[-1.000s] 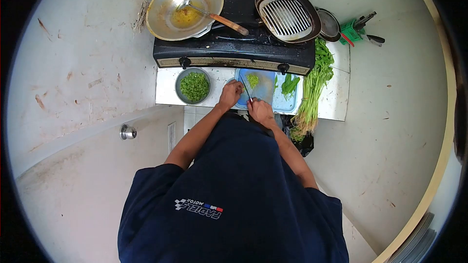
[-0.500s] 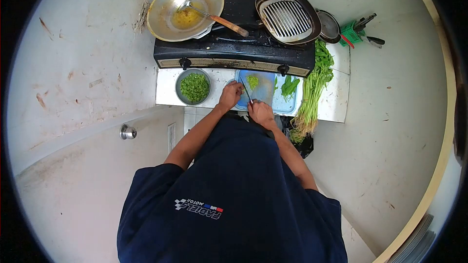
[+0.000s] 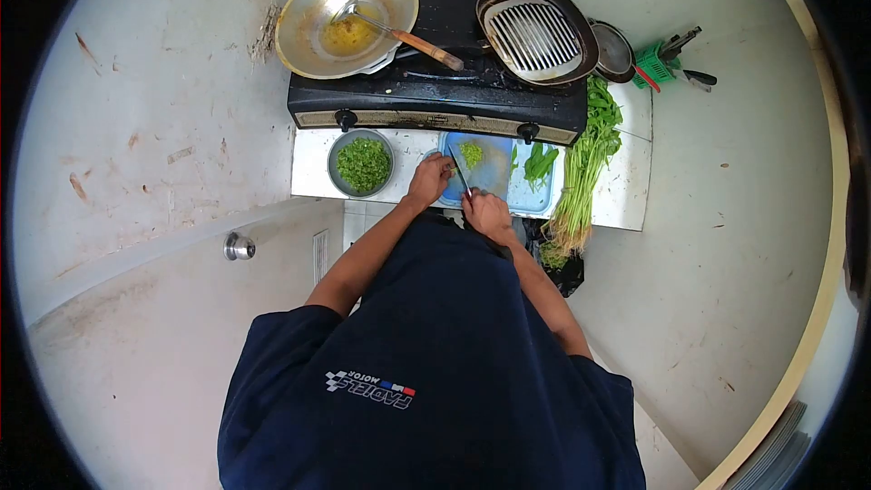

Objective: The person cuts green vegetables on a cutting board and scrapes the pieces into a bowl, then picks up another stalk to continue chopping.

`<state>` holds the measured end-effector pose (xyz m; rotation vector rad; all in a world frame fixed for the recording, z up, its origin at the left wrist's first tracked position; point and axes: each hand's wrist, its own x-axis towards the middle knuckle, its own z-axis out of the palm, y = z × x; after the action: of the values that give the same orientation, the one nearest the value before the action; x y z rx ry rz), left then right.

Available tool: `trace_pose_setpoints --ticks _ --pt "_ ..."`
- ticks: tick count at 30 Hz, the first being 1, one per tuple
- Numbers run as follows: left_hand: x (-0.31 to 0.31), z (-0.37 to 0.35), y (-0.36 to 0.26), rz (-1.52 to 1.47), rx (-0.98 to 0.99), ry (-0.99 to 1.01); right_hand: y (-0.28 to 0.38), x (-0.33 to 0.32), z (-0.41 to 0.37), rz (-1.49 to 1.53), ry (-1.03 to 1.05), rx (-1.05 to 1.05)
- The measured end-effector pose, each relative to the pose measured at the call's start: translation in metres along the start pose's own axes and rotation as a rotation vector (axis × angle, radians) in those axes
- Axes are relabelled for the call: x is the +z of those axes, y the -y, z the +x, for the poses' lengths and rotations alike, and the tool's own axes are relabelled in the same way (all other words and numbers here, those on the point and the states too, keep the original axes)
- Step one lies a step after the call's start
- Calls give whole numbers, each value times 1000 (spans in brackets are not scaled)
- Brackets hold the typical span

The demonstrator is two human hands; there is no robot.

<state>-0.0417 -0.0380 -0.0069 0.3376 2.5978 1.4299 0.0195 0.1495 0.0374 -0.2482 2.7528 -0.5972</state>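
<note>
My right hand [image 3: 488, 214] is closed round the handle of a knife [image 3: 461, 171], whose blade points away over a blue tray [image 3: 547, 200]. Left of the blade, my left hand [image 3: 430, 179] has its fingers curled together at the tray's edge; a bit of green shows by the fingertips, but what they pinch is too small to make out. Chopped greens [image 3: 472, 153] lie in a small heap just right of the blade. Farther right on the tray rest some loose green leaves [image 3: 540, 163]. A grey bowl [image 3: 333, 177] filled with chopped greens stands left of my left hand.
Behind the tray is a black stove [image 3: 435, 100] bearing a wok [image 3: 299, 36] with a wooden-handled ladle [image 3: 426, 49] and a grill pan [image 3: 537, 36]. A bunch of long-stemmed greens [image 3: 585, 163] lies at right, near a strainer [image 3: 612, 50] and a green basket [image 3: 651, 63] of utensils.
Both hands and the knife keep nearly the same position. The whole view has shifted very slightly.
</note>
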Motion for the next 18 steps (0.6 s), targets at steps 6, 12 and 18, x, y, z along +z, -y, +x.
trace_pose_setpoints --ticks 6,12,18 --pt "-7 0 -8 32 -3 10 -2 13 12 2 34 4" --pt "-4 1 -7 -54 -25 -19 -2 7 8 16 38 -10" --pt "-2 1 -5 -47 -31 -4 -5 2 -2 -18 54 -14"
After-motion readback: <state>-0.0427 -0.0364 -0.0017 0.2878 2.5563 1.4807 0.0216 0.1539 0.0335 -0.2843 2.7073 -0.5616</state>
